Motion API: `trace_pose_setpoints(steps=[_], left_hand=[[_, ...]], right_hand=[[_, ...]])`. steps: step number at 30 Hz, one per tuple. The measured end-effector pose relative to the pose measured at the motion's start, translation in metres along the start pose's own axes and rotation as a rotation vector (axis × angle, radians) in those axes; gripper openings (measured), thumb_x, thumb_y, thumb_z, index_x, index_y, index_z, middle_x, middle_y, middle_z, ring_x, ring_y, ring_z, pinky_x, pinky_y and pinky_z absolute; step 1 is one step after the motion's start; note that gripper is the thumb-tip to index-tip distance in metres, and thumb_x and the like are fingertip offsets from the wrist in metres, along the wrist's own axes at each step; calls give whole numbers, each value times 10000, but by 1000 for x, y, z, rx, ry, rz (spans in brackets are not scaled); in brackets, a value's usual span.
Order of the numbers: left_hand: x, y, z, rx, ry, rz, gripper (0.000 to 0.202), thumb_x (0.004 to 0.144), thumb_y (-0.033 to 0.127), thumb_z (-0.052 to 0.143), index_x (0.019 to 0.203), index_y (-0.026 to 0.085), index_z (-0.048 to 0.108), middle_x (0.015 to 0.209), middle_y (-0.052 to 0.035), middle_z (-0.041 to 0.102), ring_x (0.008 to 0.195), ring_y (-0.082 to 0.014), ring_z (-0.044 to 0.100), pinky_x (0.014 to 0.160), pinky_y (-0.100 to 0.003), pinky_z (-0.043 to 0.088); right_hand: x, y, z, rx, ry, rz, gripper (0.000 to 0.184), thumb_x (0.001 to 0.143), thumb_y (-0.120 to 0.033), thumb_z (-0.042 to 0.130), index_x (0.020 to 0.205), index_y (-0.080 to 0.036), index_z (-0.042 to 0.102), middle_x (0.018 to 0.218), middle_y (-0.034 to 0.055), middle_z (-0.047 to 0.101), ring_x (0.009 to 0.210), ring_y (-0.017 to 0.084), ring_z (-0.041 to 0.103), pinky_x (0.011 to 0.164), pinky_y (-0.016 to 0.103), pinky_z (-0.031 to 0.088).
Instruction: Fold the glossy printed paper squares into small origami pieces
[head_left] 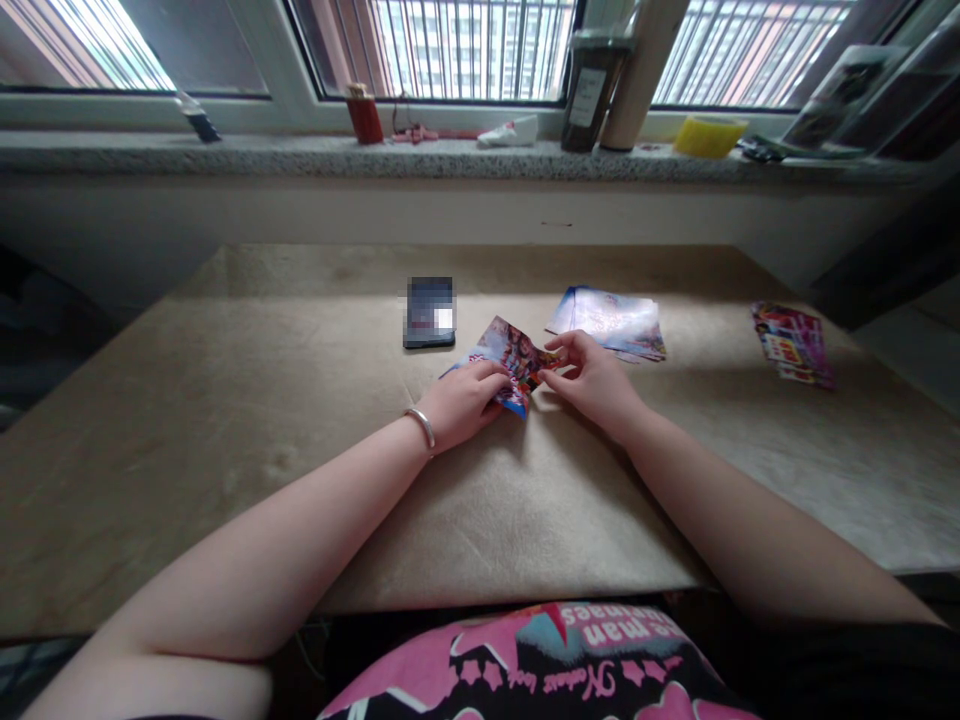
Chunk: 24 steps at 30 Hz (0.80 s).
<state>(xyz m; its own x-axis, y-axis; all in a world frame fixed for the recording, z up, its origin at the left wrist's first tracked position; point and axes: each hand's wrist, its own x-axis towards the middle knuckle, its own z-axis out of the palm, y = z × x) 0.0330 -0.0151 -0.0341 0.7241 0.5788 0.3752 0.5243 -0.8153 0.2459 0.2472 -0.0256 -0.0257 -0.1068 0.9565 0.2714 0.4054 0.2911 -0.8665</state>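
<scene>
A glossy, colourful printed sheet [512, 345] is between my two hands, just above the table. It looks bent, with a dark picture on one part and blue at its lower corner. My left hand [463, 402], with a silver bangle at the wrist, lies over its left part, fingers closed on it. My right hand [596, 385] pinches its right end between thumb and fingers. Beyond my right hand lies a loose stack of pale blue printed sheets [611, 318]. Whether the held piece is a single sheet or a flat bag, I cannot tell.
A dark phone-like object [429, 312], partly blurred, lies behind my left hand. Fanned pink and red printed packets [793, 345] lie on the right of the table [225, 400]. On the windowsill [285, 160] stand a red lighter-like item [364, 115], a dark container [589, 95] and yellow tape [707, 137].
</scene>
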Motion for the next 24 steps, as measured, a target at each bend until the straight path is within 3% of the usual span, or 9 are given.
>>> trace_pose_setpoints(steps=[5, 11, 16, 24], left_hand=[[-1, -1, 2, -13, 160, -14, 488, 788, 170, 620, 1242, 148, 443, 1249, -146, 488, 1141, -253, 522, 976, -424, 481], [-2, -2, 1, 95, 209, 50, 715, 781, 186, 634, 1402, 188, 279, 1405, -170, 335, 1289, -309, 383, 1048, -484, 409], [-1, -1, -2, 162, 224, 88, 641, 789, 208, 609, 1369, 146, 346, 1410, -163, 376, 1345, -317, 299, 1113, -500, 316], [-1, 4, -5, 163, 282, 32, 419, 824, 311, 597, 1197, 158, 481, 1304, -121, 514, 1323, -284, 352, 1115, -490, 305]], right_hand=[[-1, -4, -2, -30, -61, -50, 182, 702, -277, 671, 835, -196, 577, 827, 25, 664, 678, 140, 620, 607, 291, 510], [-1, -4, -3, -51, -125, -56, 150, 718, -290, 667, 825, -187, 642, 789, 28, 685, 615, 129, 606, 594, 293, 519], [-3, -6, -3, -35, -158, -139, 102, 735, -284, 661, 778, -192, 663, 771, 27, 691, 668, 140, 617, 647, 307, 542], [-6, -14, -5, -80, -220, -266, 90, 792, -256, 615, 780, -196, 681, 763, 23, 659, 688, 124, 606, 652, 266, 533]])
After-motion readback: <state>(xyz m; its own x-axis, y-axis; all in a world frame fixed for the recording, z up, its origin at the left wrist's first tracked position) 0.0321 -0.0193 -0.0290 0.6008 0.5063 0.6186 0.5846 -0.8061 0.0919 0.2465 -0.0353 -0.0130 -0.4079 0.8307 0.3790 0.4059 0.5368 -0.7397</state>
